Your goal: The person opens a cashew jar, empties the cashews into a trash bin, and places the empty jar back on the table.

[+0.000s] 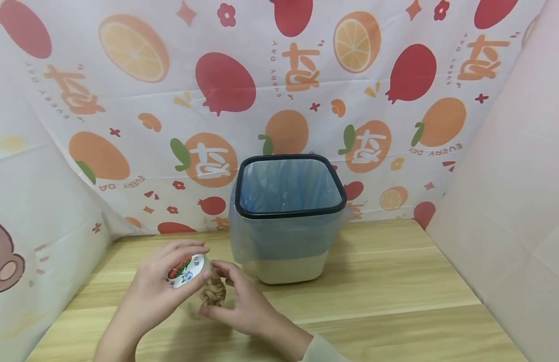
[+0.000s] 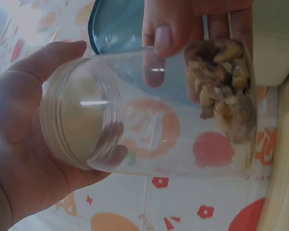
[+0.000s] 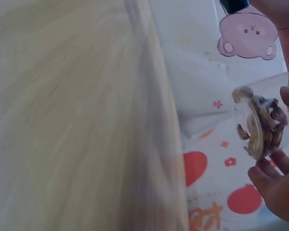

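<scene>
A clear jar [image 2: 159,125] is raised off the table, its bottom part filled with brown, curled, nut-like pieces [image 2: 226,91]. Its white lid [image 1: 195,266], printed with a red and green picture, tilts up in the head view. My left hand [image 1: 155,289] grips the jar round its lid end, thumb and fingers on opposite sides. Lower down, my right hand [image 1: 250,306] holds the jar's body near the pieces, thumb on one side and fingers on the other. The lid appears to be on the jar. In the right wrist view, the pieces show through the jar's bottom [image 3: 260,122].
Behind and to the right of my hands stands a bin [image 1: 290,271] with a black rim and a bluish bag lining it. The wooden table [image 1: 388,291] meets a fruit-printed cloth [image 1: 248,130] at the back. Pale sheets close off both sides.
</scene>
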`<state>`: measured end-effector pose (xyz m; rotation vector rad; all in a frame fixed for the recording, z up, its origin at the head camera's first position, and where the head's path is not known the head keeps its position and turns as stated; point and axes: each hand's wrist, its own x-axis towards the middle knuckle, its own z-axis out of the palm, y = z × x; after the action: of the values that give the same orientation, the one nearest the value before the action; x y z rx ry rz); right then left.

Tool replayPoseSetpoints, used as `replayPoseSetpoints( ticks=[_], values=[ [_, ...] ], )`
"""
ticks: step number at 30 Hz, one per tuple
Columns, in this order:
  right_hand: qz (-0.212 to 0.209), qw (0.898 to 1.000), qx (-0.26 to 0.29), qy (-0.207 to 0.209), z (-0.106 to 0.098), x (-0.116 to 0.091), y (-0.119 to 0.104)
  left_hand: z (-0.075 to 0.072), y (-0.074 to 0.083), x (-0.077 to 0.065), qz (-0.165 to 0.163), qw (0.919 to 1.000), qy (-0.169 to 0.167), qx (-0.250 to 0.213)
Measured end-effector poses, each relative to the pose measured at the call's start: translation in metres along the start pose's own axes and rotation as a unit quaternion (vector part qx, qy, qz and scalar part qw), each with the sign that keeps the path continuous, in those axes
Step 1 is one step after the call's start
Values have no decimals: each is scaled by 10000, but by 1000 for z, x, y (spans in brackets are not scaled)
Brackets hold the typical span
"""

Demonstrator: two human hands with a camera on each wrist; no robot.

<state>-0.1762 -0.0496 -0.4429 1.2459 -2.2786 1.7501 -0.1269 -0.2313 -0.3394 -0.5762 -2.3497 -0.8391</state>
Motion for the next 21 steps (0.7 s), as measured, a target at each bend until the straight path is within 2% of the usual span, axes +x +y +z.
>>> replayPoseSetpoints(
  ticks=[9,15,18,21],
  values=[
    [-148,9989,-17,-440,-36,-21,-12,13,27,-1,99,9988,-138,-465],
    [-313,9975,-99,-621,-65,-28,-21,24,38,6,34,9959,-196,-888],
    [-228,9971,-172,-709,-80,-31,-25,30,43,12,141,9938,-126,-1092],
    [-105,9969,-304,-718,-94,-35,-28,38,49,19,422,9905,-62,-1311]
  ],
)
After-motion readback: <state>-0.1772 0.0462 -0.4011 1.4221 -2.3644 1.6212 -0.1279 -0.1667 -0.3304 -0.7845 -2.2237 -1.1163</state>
